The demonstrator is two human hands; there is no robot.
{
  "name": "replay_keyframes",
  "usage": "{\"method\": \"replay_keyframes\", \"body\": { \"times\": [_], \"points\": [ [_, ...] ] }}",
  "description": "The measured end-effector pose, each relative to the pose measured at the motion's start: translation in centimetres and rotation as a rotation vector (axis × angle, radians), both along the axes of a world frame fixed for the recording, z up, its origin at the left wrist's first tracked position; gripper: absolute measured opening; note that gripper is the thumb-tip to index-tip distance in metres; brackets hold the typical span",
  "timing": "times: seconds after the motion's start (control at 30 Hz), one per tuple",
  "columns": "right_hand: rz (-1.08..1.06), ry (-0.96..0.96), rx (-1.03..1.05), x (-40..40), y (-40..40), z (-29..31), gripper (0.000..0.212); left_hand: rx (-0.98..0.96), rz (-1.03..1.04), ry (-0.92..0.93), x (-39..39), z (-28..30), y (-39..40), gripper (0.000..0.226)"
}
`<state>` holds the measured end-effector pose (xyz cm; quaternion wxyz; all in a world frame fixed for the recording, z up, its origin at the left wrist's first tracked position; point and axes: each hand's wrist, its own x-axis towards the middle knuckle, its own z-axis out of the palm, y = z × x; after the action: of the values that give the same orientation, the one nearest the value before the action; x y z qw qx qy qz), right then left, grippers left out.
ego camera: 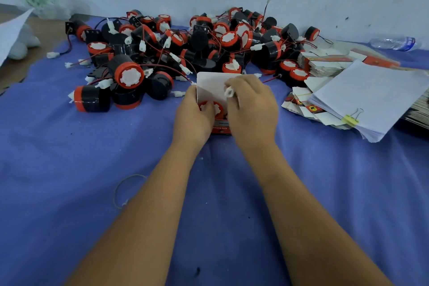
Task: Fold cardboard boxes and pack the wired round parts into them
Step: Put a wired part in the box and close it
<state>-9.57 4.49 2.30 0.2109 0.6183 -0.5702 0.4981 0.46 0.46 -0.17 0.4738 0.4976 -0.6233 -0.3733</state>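
The cardboard box point(212, 86) stands on the blue-covered table point(69, 146) right in front of you, flap up, with a wired round part point(210, 107) sitting inside. Your left hand point(193, 117) grips the box's side; your right hand point(251, 104) pinches the part's white connector point(228, 91). Just behind lies the pile of parts point(185, 42), flat boxes point(325, 62) to the right.

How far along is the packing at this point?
Done: no closed boxes visible. In hand: the left hand holds one open box with a round part inside; the right hand pinches its white connector. Left: the big pile of parts and flat boxes.
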Motion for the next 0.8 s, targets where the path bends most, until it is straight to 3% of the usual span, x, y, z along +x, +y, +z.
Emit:
{"method": "replay_keyframes", "body": {
  "times": [0.07,0.13,0.2,0.37,0.43,0.67,0.8],
  "points": [
    [-0.054,0.185,-0.071,0.7,-0.3,-0.1,0.016,0.008,-0.007,0.033,-0.1,-0.1,-0.1,0.024],
    [-0.087,0.203,-0.059,1.0,-0.5,0.0,0.015,0.003,-0.011,0.046,-0.1,-0.2,-0.2,0.021],
    [-0.077,0.107,-0.001,1.0,-0.6,0.2,0.016,-0.009,-0.016,0.04,-0.1,-0.4,-0.2,0.021],
    [0.066,-0.38,0.186,-0.7,-0.8,2.9,0.01,-0.033,-0.05,-0.025,0.1,-0.4,-0.4,0.038],
    [0.133,-0.466,0.262,-1.5,-1.0,4.5,0.01,-0.043,-0.061,-0.049,0.1,-0.4,-0.5,0.042],
    [0.317,-0.436,0.423,-0.7,-1.1,5.3,0.011,-0.029,-0.048,-0.041,-0.2,-0.6,-0.7,0.041],
    [0.293,-0.384,0.307,-0.4,-0.1,2.6,0.006,-0.027,-0.044,0.007,-0.1,-0.8,-0.7,0.03]
  ]
}}
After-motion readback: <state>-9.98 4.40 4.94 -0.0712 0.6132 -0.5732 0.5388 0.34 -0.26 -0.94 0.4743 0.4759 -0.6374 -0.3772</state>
